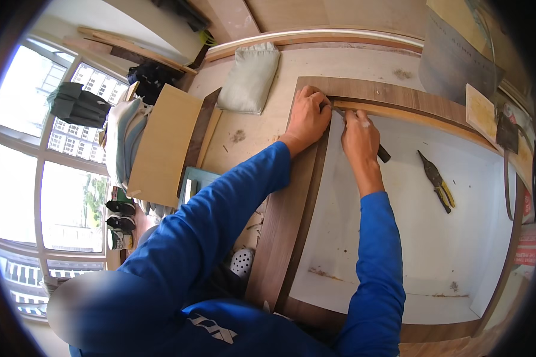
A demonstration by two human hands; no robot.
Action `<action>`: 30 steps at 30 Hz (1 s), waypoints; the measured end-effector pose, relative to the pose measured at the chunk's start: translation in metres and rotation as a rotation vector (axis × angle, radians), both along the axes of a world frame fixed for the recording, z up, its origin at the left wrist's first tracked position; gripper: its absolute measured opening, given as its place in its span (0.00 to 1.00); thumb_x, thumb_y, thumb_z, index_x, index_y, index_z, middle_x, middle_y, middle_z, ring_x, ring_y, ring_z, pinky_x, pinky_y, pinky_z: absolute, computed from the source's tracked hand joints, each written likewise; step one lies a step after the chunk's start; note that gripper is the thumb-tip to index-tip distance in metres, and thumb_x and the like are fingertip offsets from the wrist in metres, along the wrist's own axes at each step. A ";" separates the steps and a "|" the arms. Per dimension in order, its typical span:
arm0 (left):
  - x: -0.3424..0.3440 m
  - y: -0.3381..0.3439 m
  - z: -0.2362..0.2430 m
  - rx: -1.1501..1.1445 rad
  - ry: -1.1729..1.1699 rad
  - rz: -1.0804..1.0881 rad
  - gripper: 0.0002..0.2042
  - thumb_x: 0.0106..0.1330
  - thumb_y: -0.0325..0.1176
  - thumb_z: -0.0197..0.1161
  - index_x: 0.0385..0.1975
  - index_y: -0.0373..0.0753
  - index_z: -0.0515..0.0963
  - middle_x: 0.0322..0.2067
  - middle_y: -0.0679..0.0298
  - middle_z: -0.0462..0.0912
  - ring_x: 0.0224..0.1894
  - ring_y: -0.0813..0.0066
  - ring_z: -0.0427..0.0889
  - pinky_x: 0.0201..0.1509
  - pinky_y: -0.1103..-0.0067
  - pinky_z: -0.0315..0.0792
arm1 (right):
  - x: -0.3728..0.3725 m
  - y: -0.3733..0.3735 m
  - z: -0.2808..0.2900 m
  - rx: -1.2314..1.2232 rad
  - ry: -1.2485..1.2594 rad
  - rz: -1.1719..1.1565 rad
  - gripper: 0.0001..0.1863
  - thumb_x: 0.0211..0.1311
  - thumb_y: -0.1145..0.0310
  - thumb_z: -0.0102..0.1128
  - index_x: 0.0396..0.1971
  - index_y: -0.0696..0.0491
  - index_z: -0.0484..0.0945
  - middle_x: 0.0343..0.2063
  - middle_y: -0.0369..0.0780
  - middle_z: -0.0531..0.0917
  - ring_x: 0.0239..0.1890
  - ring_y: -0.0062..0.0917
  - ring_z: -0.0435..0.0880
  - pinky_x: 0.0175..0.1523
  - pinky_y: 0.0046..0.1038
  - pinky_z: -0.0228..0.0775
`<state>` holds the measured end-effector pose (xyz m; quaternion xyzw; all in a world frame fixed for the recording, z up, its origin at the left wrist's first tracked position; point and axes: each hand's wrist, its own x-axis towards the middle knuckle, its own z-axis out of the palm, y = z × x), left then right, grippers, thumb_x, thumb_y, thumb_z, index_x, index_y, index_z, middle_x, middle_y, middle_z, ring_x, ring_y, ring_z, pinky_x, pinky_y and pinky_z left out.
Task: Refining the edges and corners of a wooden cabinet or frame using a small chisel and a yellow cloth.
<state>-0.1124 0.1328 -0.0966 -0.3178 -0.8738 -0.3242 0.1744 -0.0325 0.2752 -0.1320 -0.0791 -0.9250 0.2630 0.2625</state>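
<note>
A wood-grain panel frame surrounds a shallow white recess. At its far left inner corner my left hand rests on the frame, fingers bent and closed at the inner edge; what they pinch is hidden. Just right of it, my right hand is closed around a slim tool with a black handle. The handle's end sticks out below the palm, and the tool's tip points toward the corner by my left fingers. A light wooden strip runs along the far inner edge.
Snips with yellow-and-black handles lie in the recess. Beyond the frame sits a pale cloth bag. A plywood box stands left, near the windows. A small board and a dark block with a cord are at the right edge.
</note>
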 end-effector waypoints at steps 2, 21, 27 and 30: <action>0.000 -0.001 0.002 -0.010 -0.014 -0.007 0.05 0.60 0.30 0.65 0.32 0.37 0.85 0.44 0.52 0.82 0.54 0.50 0.78 0.62 0.63 0.72 | 0.003 0.003 -0.006 0.048 -0.053 -0.038 0.03 0.61 0.77 0.61 0.30 0.56 0.84 0.35 0.47 0.85 0.38 0.45 0.87 0.43 0.43 0.81; 0.001 -0.002 0.002 0.028 -0.080 -0.030 0.05 0.61 0.30 0.66 0.33 0.36 0.86 0.45 0.53 0.81 0.54 0.50 0.77 0.63 0.63 0.71 | -0.008 0.001 -0.001 0.065 -0.004 -0.013 0.03 0.62 0.75 0.62 0.32 0.55 0.85 0.34 0.44 0.84 0.39 0.44 0.86 0.44 0.43 0.80; -0.001 -0.004 0.001 0.044 -0.083 -0.036 0.05 0.61 0.30 0.66 0.32 0.36 0.86 0.45 0.53 0.82 0.55 0.50 0.77 0.63 0.64 0.71 | -0.003 -0.006 -0.002 0.016 0.017 -0.046 0.04 0.62 0.75 0.63 0.32 0.55 0.85 0.33 0.45 0.84 0.39 0.44 0.87 0.44 0.44 0.80; -0.001 -0.003 0.000 0.054 -0.080 -0.040 0.05 0.60 0.29 0.66 0.32 0.36 0.86 0.45 0.53 0.82 0.55 0.50 0.77 0.63 0.64 0.71 | -0.003 -0.003 -0.003 0.015 0.039 -0.060 0.04 0.62 0.74 0.63 0.32 0.55 0.85 0.33 0.45 0.84 0.38 0.45 0.86 0.44 0.44 0.80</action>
